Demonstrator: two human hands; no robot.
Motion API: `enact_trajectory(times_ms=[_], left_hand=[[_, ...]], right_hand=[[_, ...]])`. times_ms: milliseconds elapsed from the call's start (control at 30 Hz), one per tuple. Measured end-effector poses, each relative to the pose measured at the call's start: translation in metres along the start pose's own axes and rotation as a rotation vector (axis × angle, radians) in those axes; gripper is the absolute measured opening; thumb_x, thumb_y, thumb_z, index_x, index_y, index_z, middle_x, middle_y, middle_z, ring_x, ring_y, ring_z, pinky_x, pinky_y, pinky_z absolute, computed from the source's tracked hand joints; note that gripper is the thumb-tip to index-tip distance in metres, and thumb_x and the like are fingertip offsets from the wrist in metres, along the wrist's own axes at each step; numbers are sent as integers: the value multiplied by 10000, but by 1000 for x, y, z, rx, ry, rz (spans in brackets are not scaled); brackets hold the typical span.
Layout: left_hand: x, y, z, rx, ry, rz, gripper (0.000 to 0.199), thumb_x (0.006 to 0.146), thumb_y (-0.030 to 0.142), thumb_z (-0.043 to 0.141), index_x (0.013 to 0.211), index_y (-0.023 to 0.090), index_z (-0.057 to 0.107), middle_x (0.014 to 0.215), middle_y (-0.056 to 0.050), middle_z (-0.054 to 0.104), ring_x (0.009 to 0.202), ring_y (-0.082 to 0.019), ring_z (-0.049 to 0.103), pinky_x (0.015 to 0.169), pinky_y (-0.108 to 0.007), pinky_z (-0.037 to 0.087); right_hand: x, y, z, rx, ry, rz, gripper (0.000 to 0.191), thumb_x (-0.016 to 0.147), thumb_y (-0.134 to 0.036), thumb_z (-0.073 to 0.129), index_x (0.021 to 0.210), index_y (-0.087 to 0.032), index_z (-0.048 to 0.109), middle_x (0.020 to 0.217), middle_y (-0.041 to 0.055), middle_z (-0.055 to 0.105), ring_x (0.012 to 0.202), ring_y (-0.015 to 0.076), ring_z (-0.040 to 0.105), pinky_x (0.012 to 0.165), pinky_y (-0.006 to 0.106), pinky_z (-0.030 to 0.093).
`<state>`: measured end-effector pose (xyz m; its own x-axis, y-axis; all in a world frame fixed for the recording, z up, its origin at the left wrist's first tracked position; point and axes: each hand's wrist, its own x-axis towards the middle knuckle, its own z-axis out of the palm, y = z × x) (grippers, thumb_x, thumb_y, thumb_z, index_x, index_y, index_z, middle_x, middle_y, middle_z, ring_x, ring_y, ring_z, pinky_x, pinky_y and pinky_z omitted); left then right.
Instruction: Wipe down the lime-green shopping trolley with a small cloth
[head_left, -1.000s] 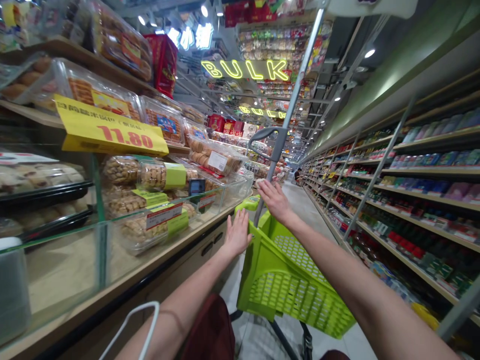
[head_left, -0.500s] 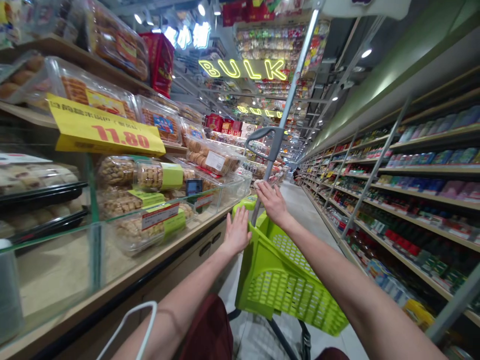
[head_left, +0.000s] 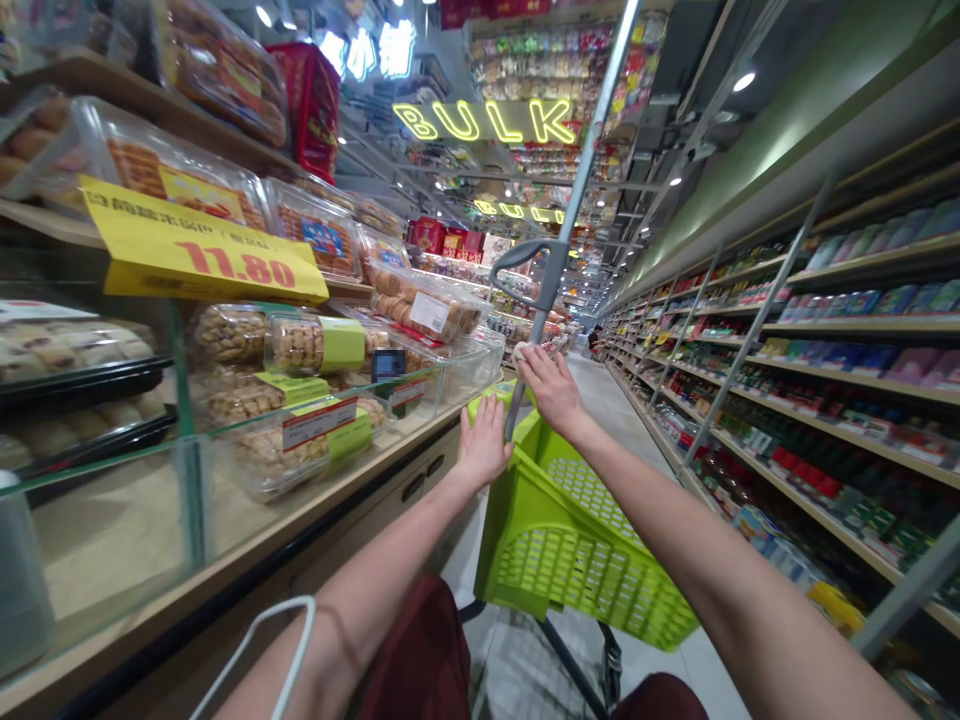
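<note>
A lime-green shopping cart basket [head_left: 592, 570] with slotted sides stands in front of me. A grey metal pole [head_left: 581, 180] rises from its near end, bearing a grey looped handle [head_left: 553, 275]. My left hand [head_left: 484, 440] lies over the cart's near rim, left of the pole, its fingers stretched forward. On the pole's other side is my right hand [head_left: 553, 390], fingers extended and palm down, fingertips close to the pole. Something small and pale shows at those fingertips; what it is I cannot tell. The undersides of both hands are hidden.
Along the left runs a glass-edged counter [head_left: 420, 420] stacked with boxed pastries [head_left: 300, 340] and a yellow price sign [head_left: 206, 240]. Tall stocked shelves [head_left: 847, 400] line the right. Between them the aisle floor [head_left: 592, 390] stretches away, with a person [head_left: 595, 340] far down it.
The view has shifted slightly. My left hand sits a little closer to the pole and the right hand a touch higher in the picture; the pastry boxes have slid slightly left.
</note>
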<state>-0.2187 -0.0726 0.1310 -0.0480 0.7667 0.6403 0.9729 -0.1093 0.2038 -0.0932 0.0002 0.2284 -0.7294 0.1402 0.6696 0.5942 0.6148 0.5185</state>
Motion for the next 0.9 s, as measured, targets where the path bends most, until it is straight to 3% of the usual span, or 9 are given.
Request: enact_trajectory(times_ms=[100,300,533,667,767,900], left_hand=[[-4,0,2,7,7,-1,696,773,311,483,1376,112,198,1458,-141,150,1346,-272,75,1060,-537,76],[-20,-11,11,35,-22,-15,682,779,312,476,1373,110,210,1447,-148,188,1343,-273,96,1059,-531,96],[-42,-17,26,48,-76,-48,679,766,279,477,1371,118,214,1453,-134,171,1346,-254,87,1060,-525,84],[-63,-18,40,58,-117,-37,669,758,281,468,1365,114,240,1448,-135,191,1344,-248,110,1068,-508,87],[-80,-19,50,74,-159,-24,653,763,289,457,1357,98,262,1442,-147,205,1342,-257,118,1068,-509,93],[-96,-22,59,91,-200,-11,647,764,291,458,1351,92,271,1442,-144,206,1341,-256,123,1069,-508,102]], right_hand=[[-10,-6,4,1,-12,-23,437,856,-110,349,1280,-171,431,1394,84,332,1306,230,256,1061,477,193],[-62,-37,27,101,-134,-171,464,822,-81,389,1268,-197,443,1361,68,397,1287,201,302,1050,442,253],[-85,-76,46,203,-144,64,474,833,-84,368,1296,-175,408,1378,93,361,1305,193,261,1031,441,290],[-115,-109,66,244,-136,121,465,825,-69,367,1276,-158,433,1359,105,389,1302,202,268,1021,458,303],[-146,-133,80,252,-200,141,445,817,-60,369,1243,-144,472,1341,118,409,1278,226,316,1003,482,321],[-169,-150,79,290,-287,140,442,812,-46,360,1216,-156,500,1309,118,451,1255,210,360,987,457,352]])
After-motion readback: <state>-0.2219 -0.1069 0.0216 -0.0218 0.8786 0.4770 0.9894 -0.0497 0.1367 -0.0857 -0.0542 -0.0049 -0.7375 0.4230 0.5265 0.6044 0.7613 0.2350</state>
